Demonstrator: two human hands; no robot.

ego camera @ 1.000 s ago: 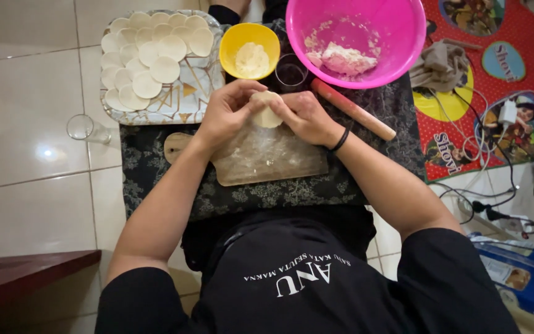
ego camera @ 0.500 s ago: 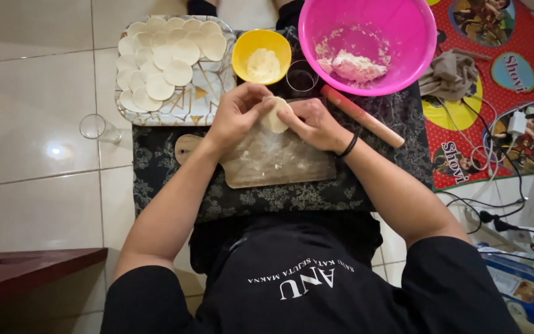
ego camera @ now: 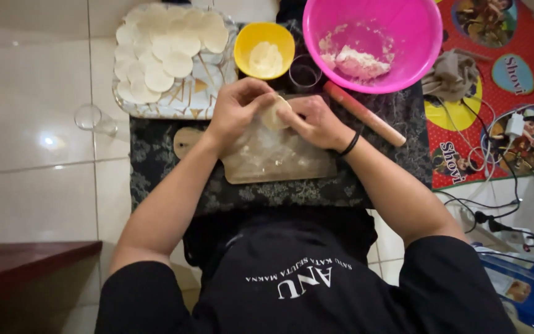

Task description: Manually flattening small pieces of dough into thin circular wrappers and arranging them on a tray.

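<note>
Pinching one dough round (ego camera: pixel 274 113), both hands' grip; pink bowl (ego camera: pixel 403 37) holding perhaps flour.

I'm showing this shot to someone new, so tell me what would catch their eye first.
The big bright pink plastic bowl with a lump of white dough sits at the top, beside a small yellow bowl of pale filling. In the middle, the left hand and right hand pinch a round pale dough wrapper above a floured wooden board. At upper left, a patterned tray carries overlapping white dough discs.
</note>
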